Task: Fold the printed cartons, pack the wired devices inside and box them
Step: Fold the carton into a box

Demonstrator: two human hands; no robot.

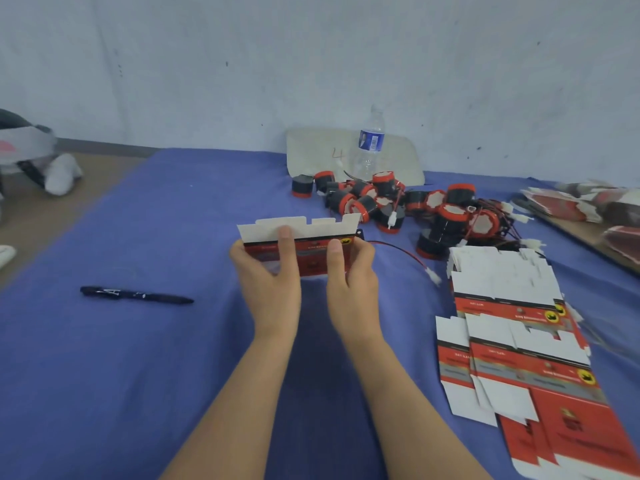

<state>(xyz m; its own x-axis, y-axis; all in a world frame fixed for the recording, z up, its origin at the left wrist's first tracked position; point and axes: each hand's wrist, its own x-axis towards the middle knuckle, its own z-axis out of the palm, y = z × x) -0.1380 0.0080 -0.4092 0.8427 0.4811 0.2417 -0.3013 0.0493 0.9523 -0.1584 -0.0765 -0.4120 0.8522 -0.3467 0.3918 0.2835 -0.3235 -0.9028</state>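
On the cloth [138, 375], a carton [311, 261] is held at the centre between the left hand [270, 275] and the right hand [351, 275]. From it, a pen [136, 294] lies at 9 o'clock, well apart. A pile of devices [398, 202] lies at 1 o'clock, with a bottle [370, 147] standing behind it (and a board [311, 150] behind that). A wire [398, 249] trails toward 3 o'clock, and flat cartons [512, 341] spread at 4 o'clock.

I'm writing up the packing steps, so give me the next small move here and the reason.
Probably tuck the wire into the carton before closing it. The white flaps stand open on top, while the wire runs out from the carton's right end and its white plug lies on the blue cloth.
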